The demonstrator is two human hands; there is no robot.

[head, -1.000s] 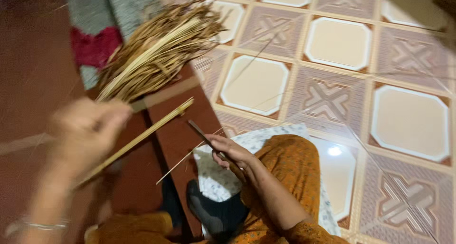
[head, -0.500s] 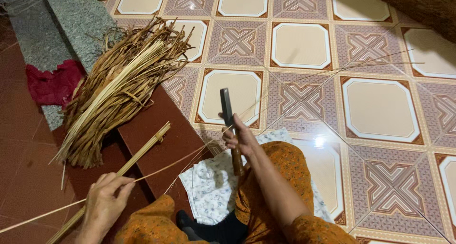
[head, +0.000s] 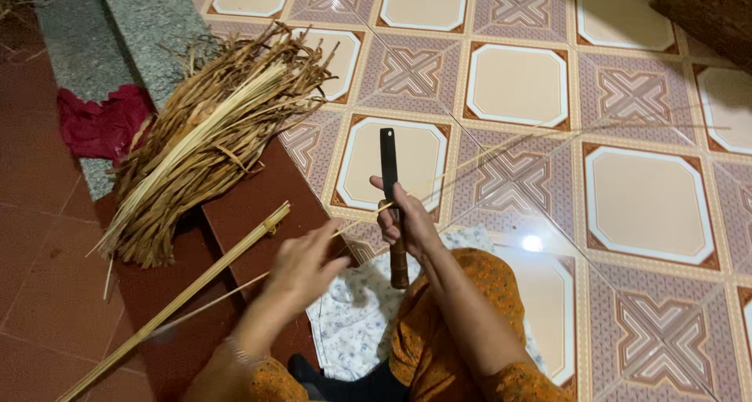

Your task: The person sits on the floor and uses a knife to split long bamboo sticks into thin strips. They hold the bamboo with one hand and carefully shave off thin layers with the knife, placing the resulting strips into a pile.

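My right hand [head: 407,218] grips a knife [head: 389,171] with a dark flat blade pointing away from me and a brown handle below the fist. A long thin pale strip [head: 501,151] crosses at the blade and runs far right over the tiles. My left hand [head: 301,263], blurred, is by the strip's near part, fingers pinched toward it. A thicker split bamboo stick [head: 196,288] lies slanted under that hand.
A big heap of dry tan strips [head: 204,140] lies to the left on the dark red step. A red cloth [head: 98,120] sits by a grey stone ledge [head: 129,26]. A flowered cloth [head: 352,312] covers my lap. Patterned tiles [head: 650,191] spread to the right.
The view has tilted down and right. My left hand moved up from the stick toward the knife. My right hand has turned the knife upright, blade pointing away.
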